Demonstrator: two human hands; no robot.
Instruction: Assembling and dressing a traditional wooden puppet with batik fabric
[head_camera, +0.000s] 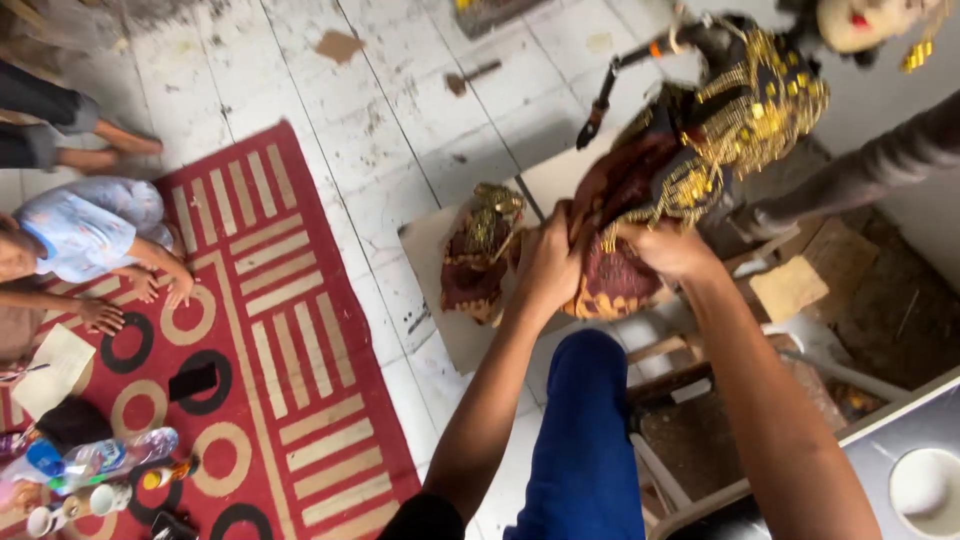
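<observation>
Both my hands grip a costumed puppet (690, 150) in dark red patterned cloth with gold sequin trim. My left hand (548, 262) clutches the cloth skirt at its lower left. On the skirt's right side, my right hand (672, 250) pinches the fabric just under the gold trim. The puppet's pale head (865, 22) is at the top right edge, and a thin arm rod (612, 88) sticks out to the left. A second piece of red and gold cloth (478, 255) lies on a cardboard sheet (432, 260) beside my left hand. My blue-trousered knee (585, 430) is below.
A red and cream patterned rug (270, 330) covers the floor at left, where a person in light blue (85, 230) sits. A plastic bottle (110, 455), cups and a black phone (193, 380) lie on it. A wooden stool (700, 400) and a white bowl (925, 488) are at right.
</observation>
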